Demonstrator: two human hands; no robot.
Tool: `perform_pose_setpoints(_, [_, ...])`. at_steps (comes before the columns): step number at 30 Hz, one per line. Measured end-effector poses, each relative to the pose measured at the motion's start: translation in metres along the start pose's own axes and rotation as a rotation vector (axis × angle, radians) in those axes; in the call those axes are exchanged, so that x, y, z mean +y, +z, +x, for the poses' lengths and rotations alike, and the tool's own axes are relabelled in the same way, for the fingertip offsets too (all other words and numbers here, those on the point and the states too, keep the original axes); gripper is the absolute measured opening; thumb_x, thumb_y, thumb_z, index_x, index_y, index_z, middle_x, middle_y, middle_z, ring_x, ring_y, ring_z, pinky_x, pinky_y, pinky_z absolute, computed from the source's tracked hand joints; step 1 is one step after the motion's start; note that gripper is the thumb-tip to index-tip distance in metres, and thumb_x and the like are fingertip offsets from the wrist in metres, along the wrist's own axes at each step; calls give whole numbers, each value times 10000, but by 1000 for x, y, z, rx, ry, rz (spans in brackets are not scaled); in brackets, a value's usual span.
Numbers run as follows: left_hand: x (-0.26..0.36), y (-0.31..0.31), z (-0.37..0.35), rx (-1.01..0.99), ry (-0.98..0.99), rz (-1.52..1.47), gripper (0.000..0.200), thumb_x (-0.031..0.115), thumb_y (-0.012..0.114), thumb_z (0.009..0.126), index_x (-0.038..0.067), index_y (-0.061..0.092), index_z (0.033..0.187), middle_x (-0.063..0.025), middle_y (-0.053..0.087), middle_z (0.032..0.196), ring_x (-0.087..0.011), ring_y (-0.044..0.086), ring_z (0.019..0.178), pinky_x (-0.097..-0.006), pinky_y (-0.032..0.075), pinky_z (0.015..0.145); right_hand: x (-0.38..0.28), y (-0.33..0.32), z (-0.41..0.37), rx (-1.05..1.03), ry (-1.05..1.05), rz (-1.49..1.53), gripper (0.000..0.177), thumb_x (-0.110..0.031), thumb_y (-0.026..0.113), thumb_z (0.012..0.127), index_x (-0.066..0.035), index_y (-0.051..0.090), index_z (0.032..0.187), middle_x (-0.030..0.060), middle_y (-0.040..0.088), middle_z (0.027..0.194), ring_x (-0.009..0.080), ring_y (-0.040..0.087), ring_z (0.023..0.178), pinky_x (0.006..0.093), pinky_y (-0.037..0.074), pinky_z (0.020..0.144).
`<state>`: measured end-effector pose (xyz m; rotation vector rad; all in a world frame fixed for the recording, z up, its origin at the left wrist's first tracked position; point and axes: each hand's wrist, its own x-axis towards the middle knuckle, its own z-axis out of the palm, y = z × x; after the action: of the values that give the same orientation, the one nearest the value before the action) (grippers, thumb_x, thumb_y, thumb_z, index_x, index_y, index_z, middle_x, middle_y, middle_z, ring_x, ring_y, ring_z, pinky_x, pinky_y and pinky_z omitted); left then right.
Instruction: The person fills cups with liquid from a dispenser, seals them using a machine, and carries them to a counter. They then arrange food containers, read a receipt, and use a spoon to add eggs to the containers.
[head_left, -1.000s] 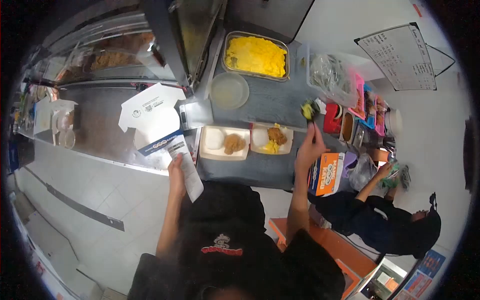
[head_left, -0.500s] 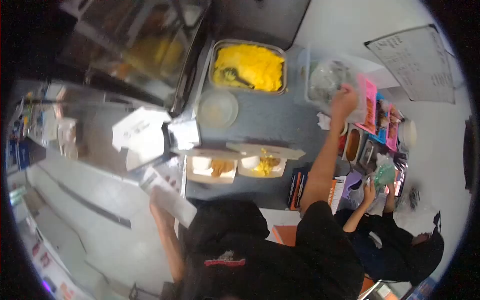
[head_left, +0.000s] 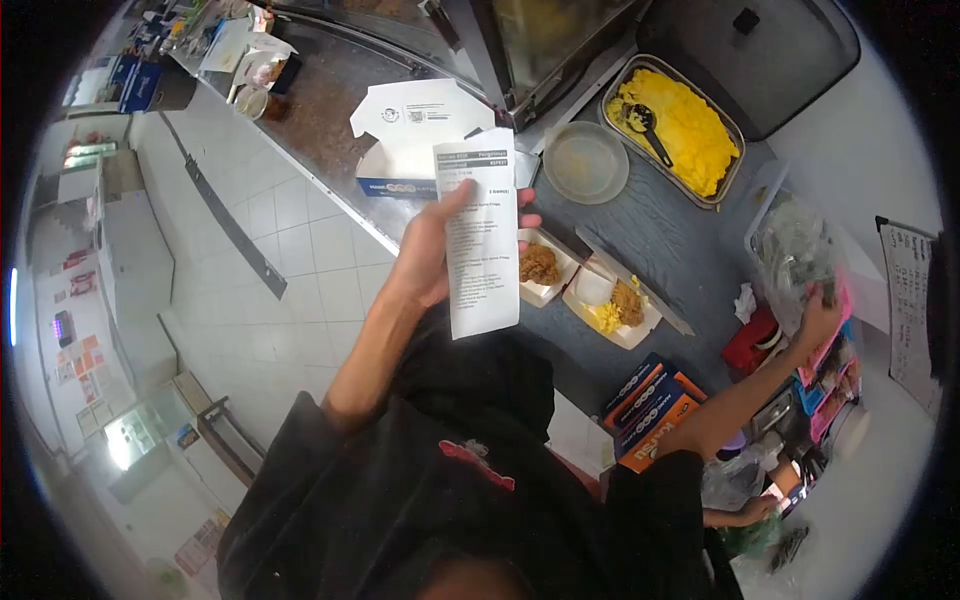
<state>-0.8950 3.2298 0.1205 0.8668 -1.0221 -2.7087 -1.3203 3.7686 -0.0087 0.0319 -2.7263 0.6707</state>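
Upright in my left hand [head_left: 432, 240] is a long printed paper receipt [head_left: 484, 260], with the thumb across its face and the fingertips showing behind its right edge. My right hand [head_left: 820, 318] reaches to a clear bin [head_left: 765, 215] of plastic bags [head_left: 795, 245]; its fingers are bent at the bags, and what they hold, if anything, cannot be made out. Between the hands lie two open food boxes, one with fried chicken [head_left: 540, 264], the other [head_left: 632, 335] with rice, yellow egg and chicken. Behind the receipt stands an open white box [head_left: 415, 130].
A metal tray [head_left: 716, 200] of yellow egg holds a black spoon [head_left: 652, 137]. Nearby are a round plastic container [head_left: 586, 163], folded boxes [head_left: 655, 405] and pink baskets [head_left: 825, 350]. A co-worker's hand [head_left: 755, 512] is at lower right.
The view has turned and tilted. My left hand has lifted the receipt and turned its printed face to the camera. My right hand remains at the bin of bags.
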Motion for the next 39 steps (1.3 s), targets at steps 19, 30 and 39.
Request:
perform_pose_setpoints(19, [4, 54, 10, -294, -119, 27, 551, 348, 319, 1085, -22, 347, 1492, -261, 566, 1384, -361, 664, 1145, -428, 610, 908, -286, -115, -354, -633, 476, 857, 391, -178, 705, 959, -16, 608, 1302, 115, 716, 1059, 155, 681, 939, 284, 534, 795])
perform_pose_setpoints(30, [-36, 133, 23, -539, -333, 20, 581, 363, 246, 1091, -24, 300, 1521, -303, 510, 1426, -400, 625, 1211, -446, 615, 929, -349, -137, -368, -542, 437, 978, 225, -149, 677, 991, 68, 715, 947, 67, 695, 716, 80, 623, 616, 243, 456, 554])
perform_pose_setpoints(39, [-45, 123, 18, -575, -263, 185, 594, 426, 294, 1100, 2, 354, 1513, -230, 564, 1401, -311, 623, 1216, -436, 533, 1013, -332, -138, -377, -621, 452, 1038, 226, -136, 654, 1006, 82, 713, 1004, 67, 702, 736, 68, 624, 627, 223, 460, 564])
